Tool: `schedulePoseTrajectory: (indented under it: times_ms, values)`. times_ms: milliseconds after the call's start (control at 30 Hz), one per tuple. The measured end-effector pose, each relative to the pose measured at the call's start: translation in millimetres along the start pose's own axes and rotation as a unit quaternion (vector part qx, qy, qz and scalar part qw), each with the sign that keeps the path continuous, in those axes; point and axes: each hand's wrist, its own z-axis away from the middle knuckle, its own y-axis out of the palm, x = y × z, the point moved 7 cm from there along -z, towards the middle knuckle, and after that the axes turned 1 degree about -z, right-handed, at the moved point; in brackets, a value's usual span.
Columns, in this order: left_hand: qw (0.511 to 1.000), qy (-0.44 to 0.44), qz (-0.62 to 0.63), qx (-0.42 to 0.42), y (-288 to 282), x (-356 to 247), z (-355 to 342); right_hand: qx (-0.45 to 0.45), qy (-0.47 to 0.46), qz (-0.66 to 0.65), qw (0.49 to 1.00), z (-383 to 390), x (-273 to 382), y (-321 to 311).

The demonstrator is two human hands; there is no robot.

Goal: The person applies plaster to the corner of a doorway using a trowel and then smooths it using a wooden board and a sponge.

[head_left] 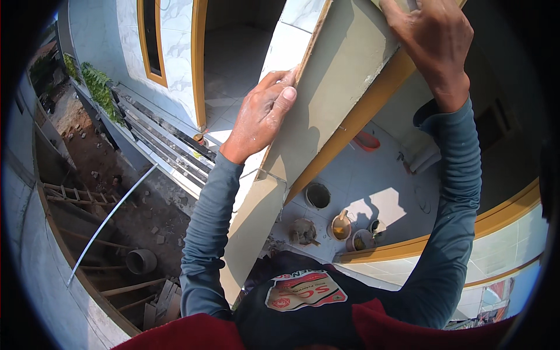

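My left hand [262, 114] has its fingers curled over the thin rough edge [308, 44] between a white marbled tile face [291, 32] and a long grey plastered strip [335, 70]; its thumb lies along the top of the fingers. Up at the top right, my right hand [437, 38] is closed at the strip's far edge, around something pale and greenish that is cut off by the frame, too little of it showing to name. A yellow-ochre painted border [326, 157] runs below the strip's right side.
Several buckets [318, 195] and a red-orange container [366, 140] stand on a tiled floor below. At left, a drop shows a dirt yard [105, 157], a wooden ladder [79, 194] and a round grey container [140, 261]. A white pipe [111, 216], slatted ledge [163, 146] and plants [99, 90] are nearby.
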Motion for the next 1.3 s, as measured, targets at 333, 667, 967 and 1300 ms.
schedulePoseTrajectory:
  times_ms: [333,667,967,1300]
  values:
    - [0.997,-0.025,0.033,-0.065,4.6,-9.1,-22.2,-0.151,0.096,-0.106,0.978,47.7,-38.8,-73.0]
    - [0.994,-0.005,-0.03,-0.104,-0.5,-20.0,-31.2,-0.112,0.215,-0.192,0.951,129.4,-15.9,-82.8]
    - [0.994,-0.008,-0.077,-0.081,-2.7,-23.7,-27.8,-0.146,0.172,-0.233,0.946,103.4,0.3,-50.8]
    - [0.994,-0.023,0.105,-0.018,-5.2,-14.6,-32.1,0.094,-0.032,-0.237,0.967,106.4,114.1,19.4]
